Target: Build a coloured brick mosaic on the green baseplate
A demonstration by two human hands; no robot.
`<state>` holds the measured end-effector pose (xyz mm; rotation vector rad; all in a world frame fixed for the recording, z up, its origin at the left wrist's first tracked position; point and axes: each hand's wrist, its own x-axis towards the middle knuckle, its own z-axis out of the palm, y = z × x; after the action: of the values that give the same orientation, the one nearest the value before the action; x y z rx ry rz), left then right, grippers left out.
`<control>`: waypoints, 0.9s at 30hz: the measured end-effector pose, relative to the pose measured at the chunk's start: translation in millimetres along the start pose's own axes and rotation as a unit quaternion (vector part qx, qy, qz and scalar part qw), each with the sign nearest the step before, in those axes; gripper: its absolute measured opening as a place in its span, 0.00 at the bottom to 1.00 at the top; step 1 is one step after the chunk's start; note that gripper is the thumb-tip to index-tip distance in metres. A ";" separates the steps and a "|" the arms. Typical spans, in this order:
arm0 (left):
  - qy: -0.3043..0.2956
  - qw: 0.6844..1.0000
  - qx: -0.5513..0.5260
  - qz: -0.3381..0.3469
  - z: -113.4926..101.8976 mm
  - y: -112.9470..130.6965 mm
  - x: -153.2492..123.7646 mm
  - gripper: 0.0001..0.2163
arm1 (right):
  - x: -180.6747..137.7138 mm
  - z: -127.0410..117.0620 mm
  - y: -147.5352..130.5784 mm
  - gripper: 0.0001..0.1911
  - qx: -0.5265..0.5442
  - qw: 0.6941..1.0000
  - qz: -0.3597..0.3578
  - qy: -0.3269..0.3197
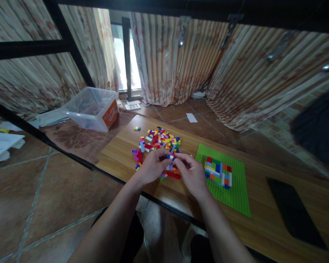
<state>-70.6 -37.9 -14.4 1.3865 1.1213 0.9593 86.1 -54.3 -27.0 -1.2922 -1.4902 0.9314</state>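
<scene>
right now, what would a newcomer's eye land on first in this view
Probably the heap of bright bricks on the table, with the left hand and right hand close together at its near side. Next, right of the hands, the green baseplate bearing a multicoloured block. Then the clear box beyond the table's left end.

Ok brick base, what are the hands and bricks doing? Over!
Left hand and right hand: fingertips together around small bricks. Multicoloured brick build on green baseplate, right side. Loose brick pile crowding the hands.
</scene>
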 end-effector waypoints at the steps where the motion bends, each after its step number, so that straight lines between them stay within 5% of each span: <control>1: -0.005 1.000 -0.009 0.002 0.7 0.9 -0.2 0.07 | -0.2 0.1 -1.1 0.15 0.013 1.000 0.008 -0.004; 20: -0.009 0.985 -0.160 -0.069 0.4 4.2 -3.3 0.10 | -0.2 -2.4 -1.0 0.14 0.195 0.975 0.107 -0.021; 27: 0.053 0.991 -0.104 -0.068 3.2 -1.9 3.8 0.05 | 5.1 -2.8 7.3 0.14 0.082 0.994 0.066 0.039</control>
<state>-66.9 -35.0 -16.8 1.0893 1.1438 1.0288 90.8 -48.1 -32.3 -1.3022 -1.2535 1.0536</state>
